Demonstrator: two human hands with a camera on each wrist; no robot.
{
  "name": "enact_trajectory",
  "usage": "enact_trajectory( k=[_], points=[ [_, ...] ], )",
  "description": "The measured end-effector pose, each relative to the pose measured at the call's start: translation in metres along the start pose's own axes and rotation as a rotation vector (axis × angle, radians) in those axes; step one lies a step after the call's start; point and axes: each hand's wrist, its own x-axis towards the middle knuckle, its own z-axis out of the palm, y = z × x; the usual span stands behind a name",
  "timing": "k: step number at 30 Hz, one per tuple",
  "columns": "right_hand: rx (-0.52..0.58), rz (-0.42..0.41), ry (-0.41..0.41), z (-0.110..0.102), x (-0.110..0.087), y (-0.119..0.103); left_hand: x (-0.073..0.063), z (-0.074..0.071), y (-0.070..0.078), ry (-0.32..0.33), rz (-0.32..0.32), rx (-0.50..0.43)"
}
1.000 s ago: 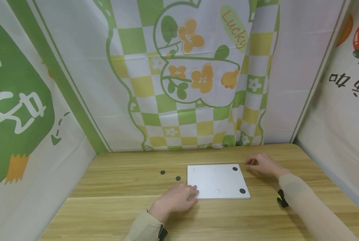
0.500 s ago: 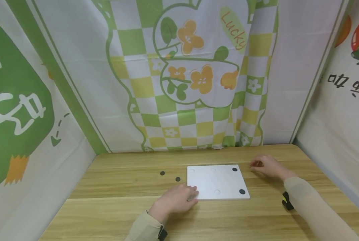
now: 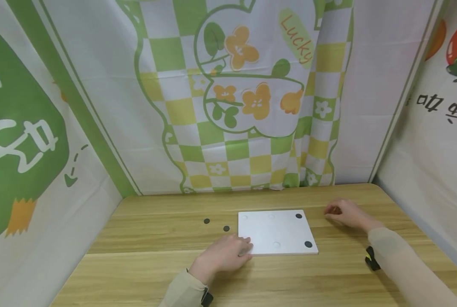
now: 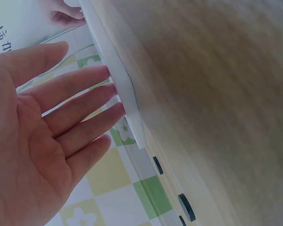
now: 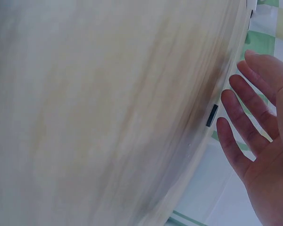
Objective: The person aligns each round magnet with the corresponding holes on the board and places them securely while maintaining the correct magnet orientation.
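Observation:
A white board (image 3: 274, 230) with shallow round recesses lies on the table. Two flat black discs sit on its right side, a far disc (image 3: 299, 216) and a near disc (image 3: 308, 244). My left hand (image 3: 225, 252) rests its fingertips on the board's near left corner, fingers nearly straight in the left wrist view, covering that corner. To the right of the board, my right hand (image 3: 345, 213) hovers low with loosely bent fingers, nothing visible between them. Beside those fingers, a black disc (image 5: 212, 115) lies on the table in the right wrist view; the hand hides it in the head view.
Left of the board, two more black discs lie on the wooden table (image 3: 155, 238): one disc (image 3: 207, 221) farther out and another disc (image 3: 226, 228) nearer. A printed cloth (image 3: 244, 162) hangs behind the table's back edge, with cloth walls at both sides.
My right hand has moved right, away from the board. My left hand has stayed on the corner, and the visible discs have not moved.

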Motion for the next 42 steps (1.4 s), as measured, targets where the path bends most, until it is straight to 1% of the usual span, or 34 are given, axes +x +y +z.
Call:
enact_trajectory(
  k=[5, 13, 20, 31, 38, 42],
  points=[
    [-0.016, 0.002, 0.004, -0.001, -0.002, 0.003, 0.000, 0.001, -0.001, 0.006, 0.002, 0.005],
    [-0.021, 0.028, 0.009, -0.003, -0.008, 0.007, 0.002, 0.003, -0.002, 0.021, 0.008, -0.002],
    [-0.023, 0.040, 0.016, -0.005, -0.011, 0.013, 0.001, 0.002, -0.001, 0.021, 0.005, -0.009],
    [-0.013, 0.029, 0.046, -0.008, -0.016, 0.017, 0.001, 0.003, -0.002, 0.018, 0.012, 0.003],
    [-0.012, 0.044, 0.069, -0.009, -0.019, 0.023, 0.001, 0.003, -0.002, 0.016, 0.006, -0.002],
    [-0.007, 0.058, 0.062, -0.010, -0.021, 0.025, 0.000, 0.002, -0.001, 0.014, 0.003, -0.003]
  ],
)
